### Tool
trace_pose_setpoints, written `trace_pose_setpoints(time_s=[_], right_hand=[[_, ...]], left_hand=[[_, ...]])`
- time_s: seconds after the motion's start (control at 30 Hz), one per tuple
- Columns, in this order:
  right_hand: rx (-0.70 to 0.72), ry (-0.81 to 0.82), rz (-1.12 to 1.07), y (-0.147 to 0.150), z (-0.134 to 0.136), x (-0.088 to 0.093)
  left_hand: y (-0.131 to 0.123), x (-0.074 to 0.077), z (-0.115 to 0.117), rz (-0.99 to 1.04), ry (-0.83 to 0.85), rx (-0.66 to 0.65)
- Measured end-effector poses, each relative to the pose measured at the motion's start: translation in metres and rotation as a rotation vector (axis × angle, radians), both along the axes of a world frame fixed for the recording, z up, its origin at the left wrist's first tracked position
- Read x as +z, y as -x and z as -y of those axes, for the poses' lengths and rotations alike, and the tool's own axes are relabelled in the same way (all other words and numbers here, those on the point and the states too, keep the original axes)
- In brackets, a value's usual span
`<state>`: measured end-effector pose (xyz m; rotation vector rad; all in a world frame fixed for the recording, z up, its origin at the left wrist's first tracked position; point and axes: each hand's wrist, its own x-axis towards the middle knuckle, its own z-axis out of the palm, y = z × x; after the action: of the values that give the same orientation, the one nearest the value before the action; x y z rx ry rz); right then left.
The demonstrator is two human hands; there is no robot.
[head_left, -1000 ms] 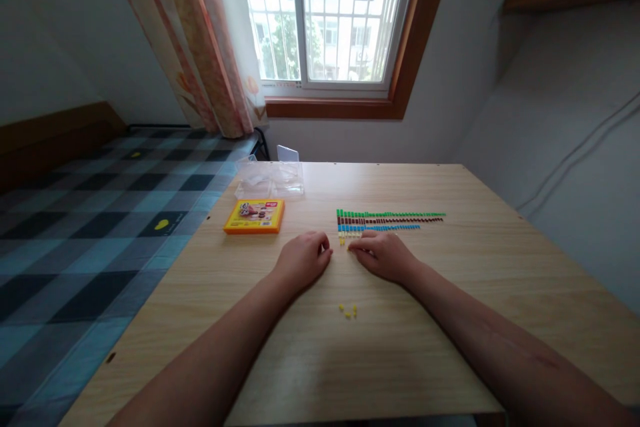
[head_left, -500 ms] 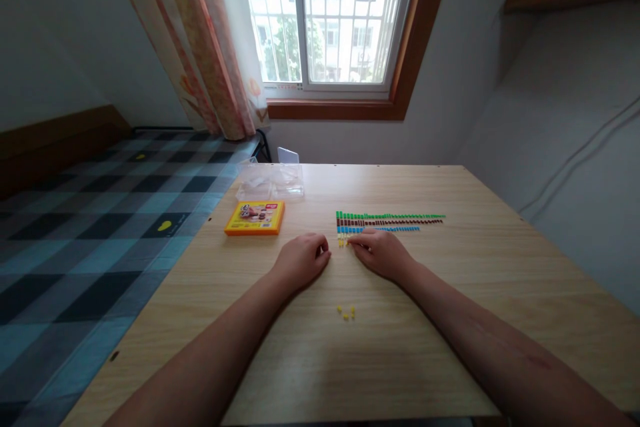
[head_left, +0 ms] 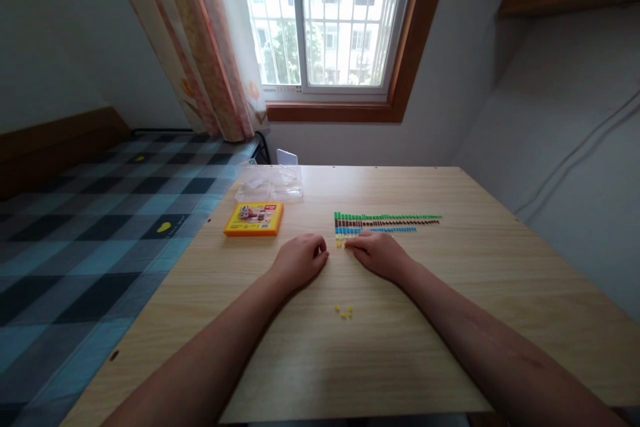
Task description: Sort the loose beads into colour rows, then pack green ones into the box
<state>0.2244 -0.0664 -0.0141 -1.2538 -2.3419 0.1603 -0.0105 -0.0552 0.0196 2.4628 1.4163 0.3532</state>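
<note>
My right hand [head_left: 379, 251] reaches in over the left end of several rows of small pieces, its thumb and forefinger pinched at a small yellow building brick [head_left: 346, 245]. Other yellow bricks [head_left: 339, 244] stand just left of those fingertips. Behind them run a row of blue bricks [head_left: 400, 229], a row of brown bricks [head_left: 400, 223] and a row of green bricks [head_left: 400, 217]; my right hand hides part of the nearer rows. My left hand [head_left: 300, 257] rests on the table left of the bricks, fingers curled in, with nothing visible in them.
Several loose yellow bricks [head_left: 343, 315] lie nearer to me on the wooden table [head_left: 425, 360]. A yellow box [head_left: 253, 219] sits to the left, with clear plastic trays [head_left: 270, 182] behind it. A bed [head_left: 90, 267] adjoins the table's left side.
The view has shifted very slightly. Both hands stay in about the same place, my right fingertips still at the yellow bricks.
</note>
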Motion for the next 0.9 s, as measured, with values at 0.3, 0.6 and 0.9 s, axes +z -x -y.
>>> trace_pose_setpoints(time_s=[0.3,0.6,0.9], right_hand=[[-0.028,-0.007,-0.014,0.0019,0.0001,0.0004],[-0.039,-0.012,-0.022,0.0022,0.0021,-0.0008],[-0.071,-0.025,0.014,0.0035,0.0018,-0.0025]], left_hand=[[0.001,-0.0006,0.0006,0.011,-0.012,-0.013],[0.0008,-0.0003,0.0004,0.011,-0.01,-0.014],[0.0011,-0.0036,-0.0017,0.026,-0.013,-0.019]])
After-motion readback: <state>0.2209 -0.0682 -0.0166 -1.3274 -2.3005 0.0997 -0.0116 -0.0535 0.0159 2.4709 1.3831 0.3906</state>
